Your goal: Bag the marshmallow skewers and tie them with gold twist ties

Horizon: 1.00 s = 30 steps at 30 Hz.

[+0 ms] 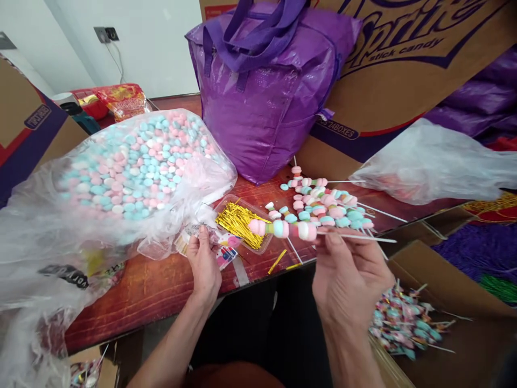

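Observation:
My right hand [347, 269] grips the white stick of a marshmallow skewer [283, 229], held level above the table edge, its pink, blue, green and white candies pointing left. Thumb and fingers of my left hand [205, 264] are pinched at a small clear plastic bag [194, 233] on the table. Near those fingers lie colourful printed pieces [226, 254]. Behind the held skewer, a clear tray [264, 247] holds gold twist ties [238, 220]. More marshmallow skewers [327, 209] lie piled to the right of the tray.
A large clear bag of pink, blue and white marshmallows [133, 167] covers the table's left side. Behind stand a purple bag [262, 102] and a cardboard box [396, 91]. Loose twist ties [277, 262] lie near the front edge. Wrapped skewers [407, 323] fill a box at lower right.

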Each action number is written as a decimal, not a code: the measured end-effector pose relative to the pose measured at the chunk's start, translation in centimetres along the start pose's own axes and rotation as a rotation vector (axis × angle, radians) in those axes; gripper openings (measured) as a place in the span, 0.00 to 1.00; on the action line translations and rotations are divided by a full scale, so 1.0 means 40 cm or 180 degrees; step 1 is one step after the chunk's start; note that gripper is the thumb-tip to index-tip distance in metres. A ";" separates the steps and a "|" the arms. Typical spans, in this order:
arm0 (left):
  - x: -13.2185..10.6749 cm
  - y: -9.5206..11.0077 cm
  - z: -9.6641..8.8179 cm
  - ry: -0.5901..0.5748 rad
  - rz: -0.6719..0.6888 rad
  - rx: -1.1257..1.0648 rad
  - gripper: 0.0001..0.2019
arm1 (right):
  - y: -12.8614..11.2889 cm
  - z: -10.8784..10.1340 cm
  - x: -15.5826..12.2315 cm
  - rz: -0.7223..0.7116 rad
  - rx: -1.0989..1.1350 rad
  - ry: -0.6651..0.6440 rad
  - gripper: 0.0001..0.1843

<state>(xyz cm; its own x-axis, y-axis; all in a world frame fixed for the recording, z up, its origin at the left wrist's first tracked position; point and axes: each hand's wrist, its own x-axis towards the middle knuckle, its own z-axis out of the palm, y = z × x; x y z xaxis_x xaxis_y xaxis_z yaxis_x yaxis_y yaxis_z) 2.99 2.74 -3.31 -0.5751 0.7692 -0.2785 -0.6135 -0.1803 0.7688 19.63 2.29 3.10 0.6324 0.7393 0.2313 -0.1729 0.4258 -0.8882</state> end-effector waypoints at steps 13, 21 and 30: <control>-0.006 -0.005 -0.011 -0.0018 0.0554 0.0479 0.20 | 0.006 -0.055 -0.056 0.1325 0.0432 0.0031 0.14; -0.023 0.015 0.010 -0.0017 -0.0010 -0.0066 0.18 | 0.015 -0.059 -0.068 0.0970 0.0220 0.0011 0.11; -0.039 0.008 0.007 -0.0052 -0.0034 -0.0065 0.16 | 0.023 -0.050 -0.089 0.0923 0.0237 0.0063 0.09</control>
<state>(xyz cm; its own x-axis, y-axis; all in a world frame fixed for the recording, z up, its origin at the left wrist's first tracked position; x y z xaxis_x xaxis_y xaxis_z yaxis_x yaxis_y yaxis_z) 3.83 1.65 -2.46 -0.5596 0.7811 -0.2771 -0.6306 -0.1843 0.7539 18.73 -0.99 0.69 0.5631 0.8256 -0.0363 -0.4029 0.2359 -0.8843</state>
